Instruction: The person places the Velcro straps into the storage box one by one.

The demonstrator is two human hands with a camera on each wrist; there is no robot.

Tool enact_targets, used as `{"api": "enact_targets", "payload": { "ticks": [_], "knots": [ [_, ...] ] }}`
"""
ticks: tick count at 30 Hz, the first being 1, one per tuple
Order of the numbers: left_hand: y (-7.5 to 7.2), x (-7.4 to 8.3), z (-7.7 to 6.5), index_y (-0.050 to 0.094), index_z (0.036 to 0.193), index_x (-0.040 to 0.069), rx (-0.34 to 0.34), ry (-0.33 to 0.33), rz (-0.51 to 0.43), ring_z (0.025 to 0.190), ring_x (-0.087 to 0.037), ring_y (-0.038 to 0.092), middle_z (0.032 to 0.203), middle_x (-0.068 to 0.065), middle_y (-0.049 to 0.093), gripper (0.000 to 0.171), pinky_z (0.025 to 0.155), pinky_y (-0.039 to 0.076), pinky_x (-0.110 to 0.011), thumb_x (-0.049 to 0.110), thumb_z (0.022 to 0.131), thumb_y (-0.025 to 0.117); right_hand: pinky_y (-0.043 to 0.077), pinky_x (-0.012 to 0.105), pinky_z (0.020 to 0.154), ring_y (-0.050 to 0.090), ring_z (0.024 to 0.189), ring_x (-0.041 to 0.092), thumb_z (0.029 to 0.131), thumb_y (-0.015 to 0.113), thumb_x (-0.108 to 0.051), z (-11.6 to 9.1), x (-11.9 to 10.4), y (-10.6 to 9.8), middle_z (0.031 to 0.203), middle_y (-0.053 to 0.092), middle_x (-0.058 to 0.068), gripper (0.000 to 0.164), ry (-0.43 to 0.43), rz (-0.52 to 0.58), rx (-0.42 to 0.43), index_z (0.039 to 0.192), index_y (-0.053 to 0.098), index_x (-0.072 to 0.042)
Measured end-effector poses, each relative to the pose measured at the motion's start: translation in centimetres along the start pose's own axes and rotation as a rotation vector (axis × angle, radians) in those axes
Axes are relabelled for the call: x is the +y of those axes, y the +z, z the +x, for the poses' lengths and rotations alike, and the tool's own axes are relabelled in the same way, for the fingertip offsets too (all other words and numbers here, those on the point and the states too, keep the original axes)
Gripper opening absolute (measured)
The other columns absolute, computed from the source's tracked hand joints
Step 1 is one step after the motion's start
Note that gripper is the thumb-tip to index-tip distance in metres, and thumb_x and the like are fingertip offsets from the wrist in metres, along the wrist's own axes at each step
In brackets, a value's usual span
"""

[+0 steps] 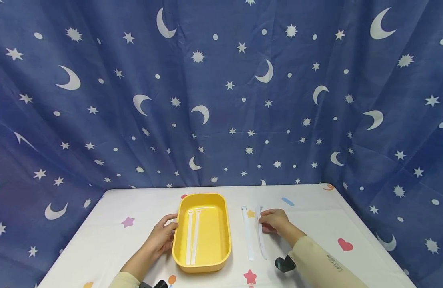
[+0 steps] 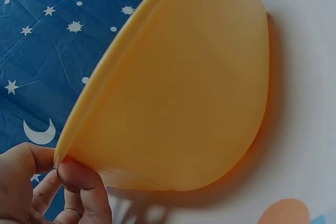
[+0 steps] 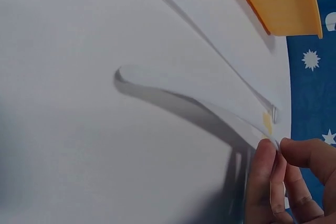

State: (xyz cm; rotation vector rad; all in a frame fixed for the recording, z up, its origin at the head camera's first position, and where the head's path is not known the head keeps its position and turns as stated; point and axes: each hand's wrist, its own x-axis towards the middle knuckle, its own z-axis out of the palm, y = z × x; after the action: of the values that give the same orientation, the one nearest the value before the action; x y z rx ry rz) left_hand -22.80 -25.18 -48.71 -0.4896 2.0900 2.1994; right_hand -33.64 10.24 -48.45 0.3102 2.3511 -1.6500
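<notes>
Going from the left, your left hand (image 1: 162,236) has the left rim of the yellow tray (image 1: 212,240) pinched between thumb and fingers. That tray looks like moulded plastic, so I'd bet on light, pretty stiff and maybe a bit slick along the walls; the lip is the best place to hang on, and a gentle pinch should be plenty to steady it. Inside it, 2 white straps (image 1: 195,240) lie side by side nearer the left wall, buckle ends away from you. Just right of the tray, the flat strap (image 1: 248,236) lies on the white surface (image 1: 311,200), and being that thin it's probably fiddly to pick up, so I'd get a fingertip under the raised buckle end. Next along is the held strap (image 1: 261,240), which your right hand (image 1: 275,221) pinches near the buckle end, thumb against fingers. It bows along its length, so figure on bendy, nearly weightless and hard to break; expect the loose tail to flop about. Can't tell whether that tail touches the surface. Pinching close to the buckle seems right to me.
</notes>
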Motion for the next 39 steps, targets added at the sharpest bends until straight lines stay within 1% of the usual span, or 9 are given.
{"api": "enact_targets", "payload": {
  "ticks": [4,9,16,21,25,32,39],
  "knots": [
    [-0.3,0.0,0.0,0.041,0.142,0.006,-0.013,0.005,0.002,0.08,-0.018,0.064,0.109,-0.02,0.061,0.046,0.071,0.06,-0.036,0.013,0.098,0.05,0.057,0.023,0.055,0.061,0.056,0.01,0.078,0.071,0.006,-0.1,-0.3,0.2,0.072,0.065,0.006,0.032,0.007,0.04,-0.01,0.109,0.064,0.01],
    [-0.2,0.0,-0.1,0.041,0.141,0.007,-0.009,0.002,-0.001,0.079,-0.017,0.065,0.109,-0.02,0.061,0.045,0.07,0.06,-0.036,0.012,0.098,0.05,0.057,0.022,0.054,0.061,0.055,0.01,0.078,0.07,0.007,-0.3,-0.7,0.0,0.071,0.065,0.005,0.033,0.017,0.073,-0.031,0.11,0.063,0.01],
    [-0.1,0.1,-0.3,0.044,0.14,0.009,0.001,-0.011,0.005,0.08,-0.016,0.066,0.109,-0.019,0.062,0.044,0.07,0.06,-0.034,0.012,0.097,0.05,0.058,0.024,0.055,0.063,0.056,0.011,0.078,0.07,0.006,-0.8,-1.1,-0.3,0.074,0.066,0.007,0.036,-0.006,0.071,-0.05,0.113,0.061,0.012],
    [-0.2,0.2,-0.4,0.042,0.141,0.009,-0.008,-0.013,0.008,0.08,-0.016,0.066,0.111,-0.02,0.062,0.045,0.07,0.06,-0.033,0.013,0.097,0.049,0.059,0.025,0.057,0.064,0.059,0.013,0.079,0.07,0.006,-1.0,-1.4,-0.4,0.077,0.067,0.008,0.037,-0.019,0.067,-0.062,0.114,0.06,0.013],
    [-0.2,0.3,-0.4,0.041,0.142,0.009,-0.015,-0.009,0.011,0.08,-0.016,0.066,0.112,-0.021,0.061,0.046,0.071,0.06,-0.034,0.013,0.097,0.049,0.059,0.026,0.059,0.064,0.062,0.013,0.079,0.07,0.005,-1.2,-1.7,-0.5,0.081,0.068,0.009,0.04,-0.012,0.064,-0.069,0.116,0.06,0.012],
    [-0.1,0.2,-0.2,0.044,0.141,0.01,-0.008,-0.012,0.006,0.079,-0.016,0.066,0.111,-0.02,0.062,0.045,0.071,0.061,-0.034,0.012,0.096,0.05,0.061,0.029,0.063,0.064,0.065,0.014,0.079,0.071,0.005,-1.5,-2.3,-0.6,0.086,0.066,0.009,0.041,0.015,0.072,-0.075,0.119,0.061,0.01],
    [-0.2,0.1,-0.2,0.042,0.141,0.009,-0.013,-0.007,-0.002,0.079,-0.016,0.066,0.11,-0.019,0.062,0.046,0.071,0.061,-0.036,0.013,0.096,0.05,0.061,0.03,0.066,0.065,0.068,0.015,0.08,0.07,0.005,-2.0,-2.7,-0.6,0.087,0.067,0.009,0.04,0.0,0.075,-0.099,0.118,0.061,0.01]
  ]
}}
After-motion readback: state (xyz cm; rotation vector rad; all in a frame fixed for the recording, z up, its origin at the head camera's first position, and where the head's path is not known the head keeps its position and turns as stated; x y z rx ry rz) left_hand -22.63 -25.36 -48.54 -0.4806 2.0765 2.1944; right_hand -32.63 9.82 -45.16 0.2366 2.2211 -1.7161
